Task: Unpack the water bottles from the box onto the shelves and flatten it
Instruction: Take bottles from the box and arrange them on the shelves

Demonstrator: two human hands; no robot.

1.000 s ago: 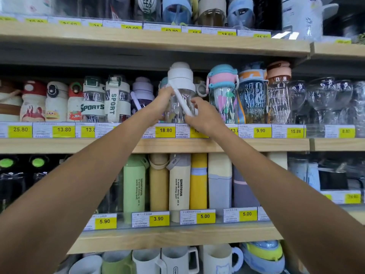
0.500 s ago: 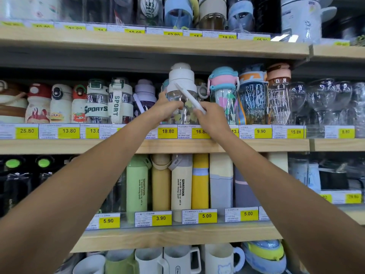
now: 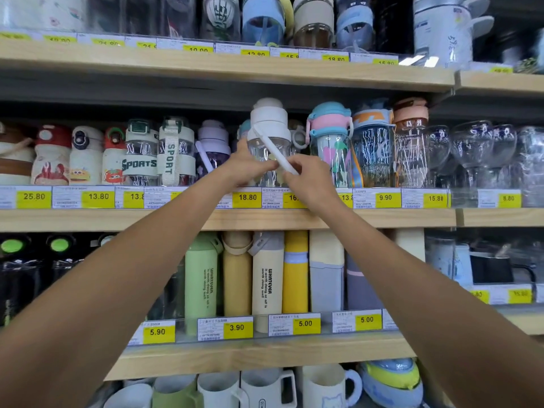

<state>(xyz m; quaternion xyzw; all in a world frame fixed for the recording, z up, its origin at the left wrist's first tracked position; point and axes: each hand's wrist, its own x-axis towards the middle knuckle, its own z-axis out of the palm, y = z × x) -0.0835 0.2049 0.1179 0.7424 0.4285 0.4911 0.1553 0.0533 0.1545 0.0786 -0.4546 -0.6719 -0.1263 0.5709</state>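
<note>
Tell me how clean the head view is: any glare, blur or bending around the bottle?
Head view: white-capped bottle, left hand and right hand read fairly sharp; top-shelf price tags are smeared; glare streaks the glasses at right; wide-angle bending swells the forearms toward the lower corners.

The water bottle (image 3: 269, 148) upper middle has a clear glossy plastic body, with a matt white plastic lid and strap. The shelf board (image 3: 73, 220) under it looks like pale matt wood with a faint grain. Price tags (image 3: 247, 197) are yellow paper behind a shiny clear strip. The SPORT bottle (image 3: 173, 154) on the left has a woven cloth strap. Stemmed glasses (image 3: 471, 142) on the right look like shiny clear glass. Lower down, the green bottle (image 3: 201, 278) is smooth and matt.
</note>
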